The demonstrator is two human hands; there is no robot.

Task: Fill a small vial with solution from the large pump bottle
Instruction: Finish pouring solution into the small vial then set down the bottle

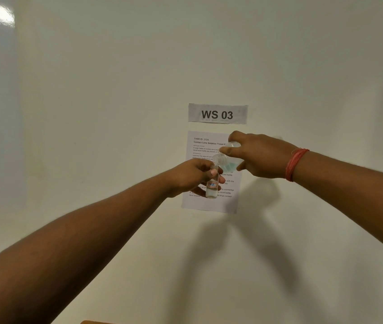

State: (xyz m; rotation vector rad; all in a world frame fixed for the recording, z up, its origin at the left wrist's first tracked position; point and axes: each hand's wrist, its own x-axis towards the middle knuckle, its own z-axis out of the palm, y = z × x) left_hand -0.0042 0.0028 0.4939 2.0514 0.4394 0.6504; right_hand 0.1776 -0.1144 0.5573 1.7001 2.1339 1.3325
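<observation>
Clear vial sits upright in the left hand, pinched between thumb and fingers, mouth up. Some liquid shows in its lower part; exact level hard to read. Just right and above, the large bottle lies tipped, open threaded neck touching the vial mouth, right hand wrapped round its body. Judgement: pour underway, fill partial. Left: top up, right the bottle, cap both. Instruction sheet hangs behind.

Item count, wall at 12 o'clock
Hands: two. Bottles: two — one vial, one larger bottle. Paper sheets: two.
</observation>
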